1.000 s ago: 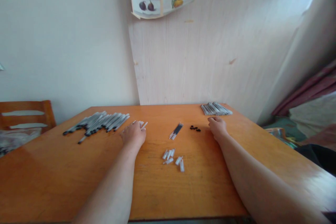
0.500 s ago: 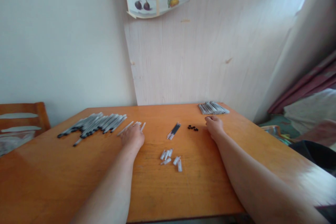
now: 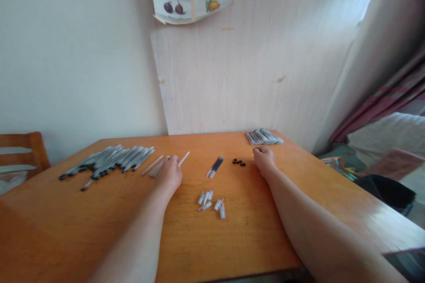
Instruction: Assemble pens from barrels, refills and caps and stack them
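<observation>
My left hand is closed on a clear pen barrel, which sticks out to the right of the fingers. Other clear barrels lie on the table beside and partly under that hand. My right hand rests with curled fingers just right of a few small black plugs; whatever it may hold is hidden. Between the hands lies a small bundle of dark ink refills with pale tips. Nearer to me are several short translucent white caps.
A large pile of clear pens with black ends covers the table's left side. A stack of pens sits at the far right edge. The wooden table meets the wall. A chair stands left, a black bin right.
The left hand has drawn slightly right, away from the loose barrels, and one barrel now juts out further from its fingers. My right hand stays by the plugs. The view has shifted a little.
</observation>
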The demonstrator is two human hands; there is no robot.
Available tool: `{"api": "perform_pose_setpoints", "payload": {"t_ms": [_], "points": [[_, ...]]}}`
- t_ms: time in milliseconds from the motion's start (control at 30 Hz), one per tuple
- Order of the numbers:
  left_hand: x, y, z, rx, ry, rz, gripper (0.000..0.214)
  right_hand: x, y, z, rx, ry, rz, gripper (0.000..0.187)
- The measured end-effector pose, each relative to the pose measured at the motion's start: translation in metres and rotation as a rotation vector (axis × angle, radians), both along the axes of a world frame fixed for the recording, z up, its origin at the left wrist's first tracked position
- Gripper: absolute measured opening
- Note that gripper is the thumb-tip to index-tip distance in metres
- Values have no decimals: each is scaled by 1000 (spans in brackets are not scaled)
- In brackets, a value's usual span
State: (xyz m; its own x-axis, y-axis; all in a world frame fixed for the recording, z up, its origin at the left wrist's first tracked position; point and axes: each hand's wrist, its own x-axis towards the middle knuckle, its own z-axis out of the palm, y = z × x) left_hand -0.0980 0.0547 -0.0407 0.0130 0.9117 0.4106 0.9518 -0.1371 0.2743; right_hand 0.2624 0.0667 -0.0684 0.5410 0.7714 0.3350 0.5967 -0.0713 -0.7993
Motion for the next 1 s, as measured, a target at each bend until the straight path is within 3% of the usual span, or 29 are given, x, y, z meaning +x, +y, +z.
{"api": "perform_pose_setpoints", "payload": {"t_ms": [233,500,700,1000], "points": [[14,0,0,77,-337,-237,13,-31,-16,26,12,-231,47,26],[36,-19,8,-110,-717,-456,19,-83,-46,46,171,-471,478,31],[41,-28,12,-279,-911,-540,27,-97,-58,49,192,-685,686,45],[40,-28,14,-333,-1089,-554,29,-96,-56,47,114,-727,737,25]]}}
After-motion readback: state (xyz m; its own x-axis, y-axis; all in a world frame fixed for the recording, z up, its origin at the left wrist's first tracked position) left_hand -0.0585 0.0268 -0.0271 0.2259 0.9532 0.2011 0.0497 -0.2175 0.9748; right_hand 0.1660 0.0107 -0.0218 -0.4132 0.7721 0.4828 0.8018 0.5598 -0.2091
